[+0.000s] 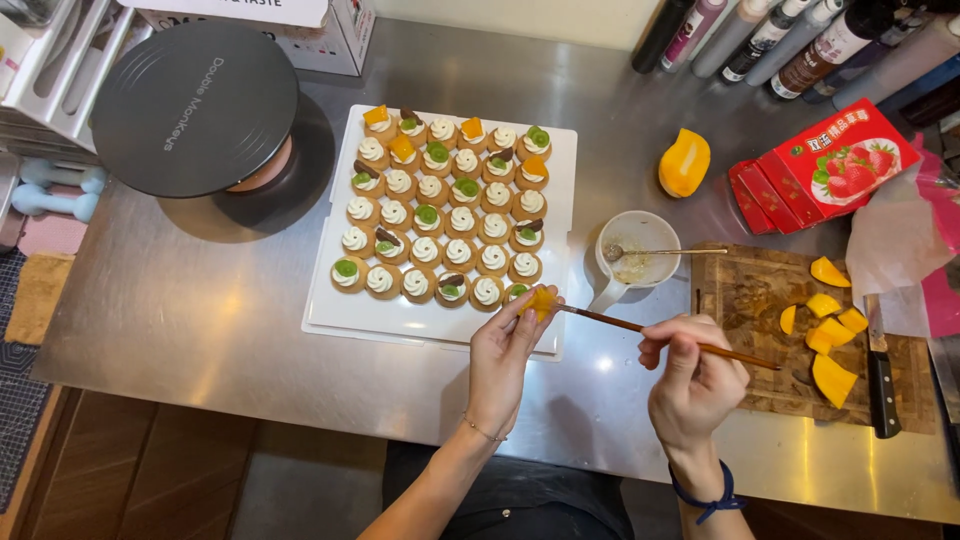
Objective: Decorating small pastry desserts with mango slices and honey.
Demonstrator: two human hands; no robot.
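Note:
A white square tray [345, 312] holds several small round tarts [440, 200] topped with white cream, some with green, orange or brown bits. My left hand [500, 360] is at the tray's front right corner, its fingertips on a small orange mango piece [542, 299]. My right hand [690, 380] holds wooden chopsticks [640, 327] whose tips meet that same piece. The piece hovers over the front-row tart at the tray's right end.
A white cup with a spoon [635, 258] stands right of the tray. A wooden board [760, 300] carries cut mango pieces [830, 340] and a knife [880, 375]. Half a mango [684, 163], a red carton [835, 165], a black turntable [195, 105] and bottles [790, 35] sit behind.

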